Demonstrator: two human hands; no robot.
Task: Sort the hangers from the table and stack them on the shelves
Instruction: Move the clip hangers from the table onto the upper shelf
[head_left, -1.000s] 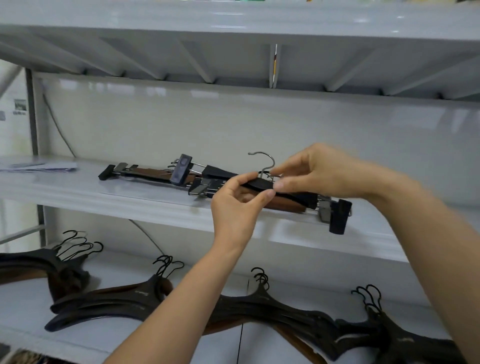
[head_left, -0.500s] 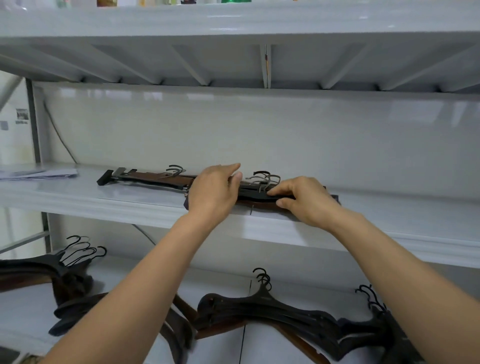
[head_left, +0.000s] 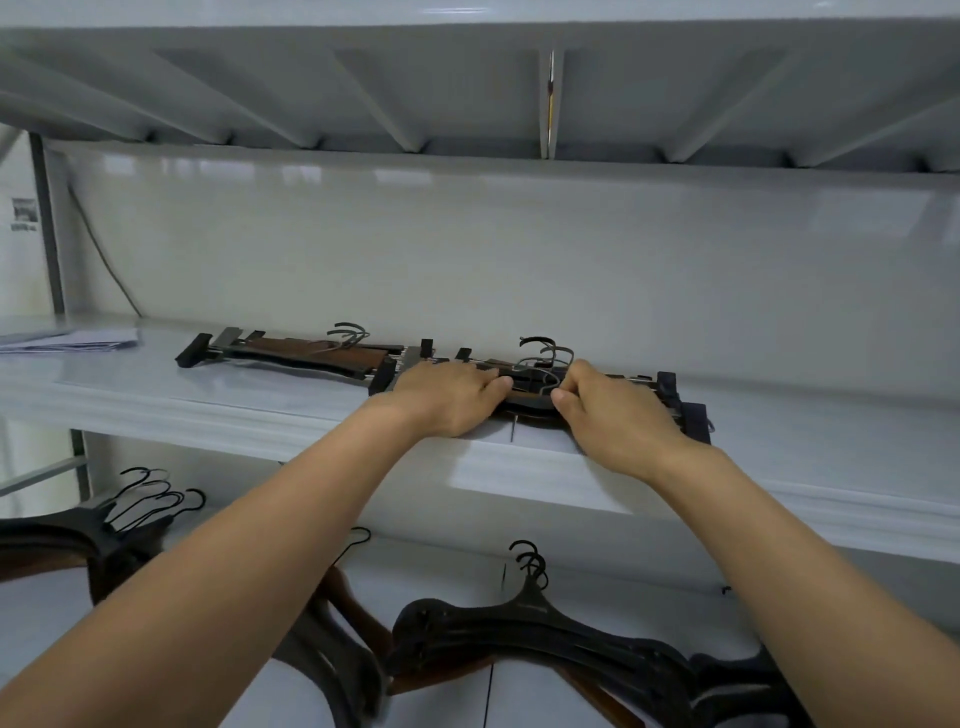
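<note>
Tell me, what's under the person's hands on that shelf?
A stack of clip hangers, hooks poking up between left hand and right hand. The hands cover most of it; the count is hidden.

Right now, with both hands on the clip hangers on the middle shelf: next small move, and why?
Probably let go and draw both hands back. The clip hanger stack lies flat on the middle shelf beside the other stack; the left hand lies on it and the right hand pinches it, so it looks placed.
</note>
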